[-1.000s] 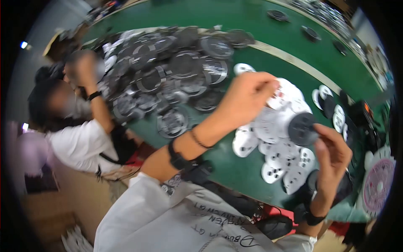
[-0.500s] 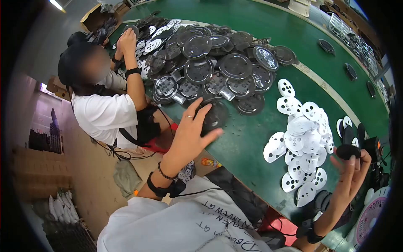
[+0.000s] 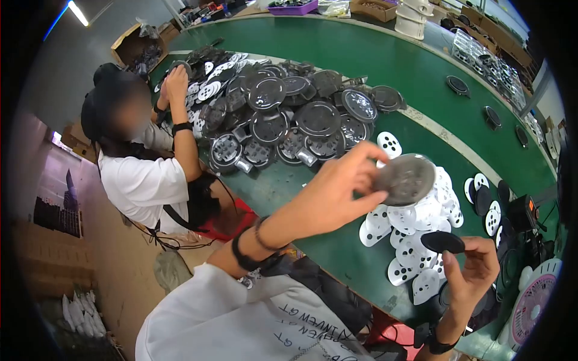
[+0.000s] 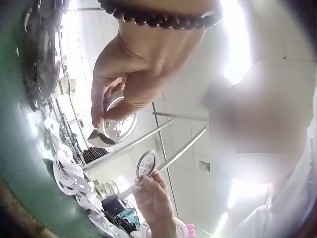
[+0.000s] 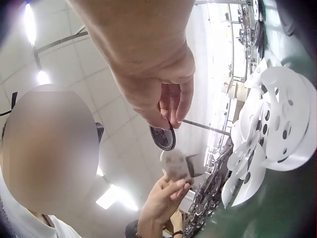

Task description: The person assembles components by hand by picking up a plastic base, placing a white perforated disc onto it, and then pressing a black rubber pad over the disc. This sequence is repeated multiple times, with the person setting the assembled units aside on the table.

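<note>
My left hand (image 3: pixel 337 195) grips the edge of a round smoky-clear plastic cover (image 3: pixel 406 179) between thumb and fingers, above a pile of white perforated sheets (image 3: pixel 415 249). The left wrist view shows that cover (image 4: pixel 120 121) with a small tab by the fingertips. Lower right, my right hand (image 3: pixel 472 271) pinches a thin round black disc (image 3: pixel 442 242) by its edge. In the right wrist view the disc (image 5: pixel 163 137) hangs from the fingertips, with small marks on its face. Cover and disc are held apart, the cover farther to the left in the head view.
A large heap of similar clear covers (image 3: pixel 318 118) lies left on the green table (image 3: pixel 337 240). Another person (image 3: pixel 144 180) works beside it. Black and white discs (image 3: pixel 481 198), a dark device (image 3: pixel 522 212) and a pink-and-white fan (image 3: pixel 534 301) stand right. Several covers lie across the pale strip.
My left hand went from the white sheets to the heap, took hold of a clear cover and brought it back over the sheets. My right hand keeps the black disc, now tilted differently.
</note>
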The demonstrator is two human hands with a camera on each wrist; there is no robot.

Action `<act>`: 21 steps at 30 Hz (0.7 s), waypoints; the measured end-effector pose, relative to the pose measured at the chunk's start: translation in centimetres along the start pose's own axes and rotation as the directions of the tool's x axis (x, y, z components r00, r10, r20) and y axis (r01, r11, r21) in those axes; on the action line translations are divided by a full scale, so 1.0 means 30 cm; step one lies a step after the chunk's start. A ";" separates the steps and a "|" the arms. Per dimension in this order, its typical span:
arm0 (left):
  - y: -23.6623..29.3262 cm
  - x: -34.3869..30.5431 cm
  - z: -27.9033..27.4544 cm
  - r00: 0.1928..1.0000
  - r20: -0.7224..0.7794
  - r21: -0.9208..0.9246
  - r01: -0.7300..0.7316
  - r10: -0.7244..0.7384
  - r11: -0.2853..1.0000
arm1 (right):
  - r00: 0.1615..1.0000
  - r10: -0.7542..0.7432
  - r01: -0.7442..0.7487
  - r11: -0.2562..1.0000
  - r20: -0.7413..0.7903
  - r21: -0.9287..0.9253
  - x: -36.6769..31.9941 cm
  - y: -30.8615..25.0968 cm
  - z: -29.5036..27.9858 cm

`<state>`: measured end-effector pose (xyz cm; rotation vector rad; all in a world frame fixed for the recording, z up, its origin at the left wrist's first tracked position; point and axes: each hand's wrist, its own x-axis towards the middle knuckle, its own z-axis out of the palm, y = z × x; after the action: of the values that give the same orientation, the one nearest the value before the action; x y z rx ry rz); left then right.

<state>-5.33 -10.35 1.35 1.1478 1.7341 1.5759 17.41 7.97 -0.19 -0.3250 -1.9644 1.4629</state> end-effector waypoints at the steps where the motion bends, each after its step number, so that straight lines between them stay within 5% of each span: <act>1: -0.038 0.058 0.026 0.997 -0.021 -0.023 -0.077 0.077 0.997 | 0.999 -0.021 0.021 1.000 -0.044 0.002 0.005 0.000 -0.006; 4: -0.047 0.179 0.102 0.998 0.046 -0.211 -0.024 0.034 0.977 | 0.983 -0.071 0.064 0.997 -0.170 -0.044 0.013 0.005 -0.021; 12: -0.149 0.185 0.176 0.982 0.040 -0.312 -0.165 0.187 0.936 | 0.949 -0.315 0.304 0.924 -0.010 -0.231 0.055 0.006 -0.050; 14: -0.146 0.174 0.167 0.947 0.073 -0.137 -0.302 0.314 0.943 | 0.946 -0.321 0.294 0.910 -0.048 -0.293 0.060 0.002 -0.032; 21: -0.122 0.172 0.166 0.895 0.116 -0.004 -0.434 0.431 0.901 | 0.915 -0.404 0.375 0.865 -0.017 -0.334 0.064 0.025 -0.038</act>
<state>-4.64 -3.21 -2.31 1.6916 1.4907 1.6994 16.56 10.14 -0.03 -0.1151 -2.0514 0.8540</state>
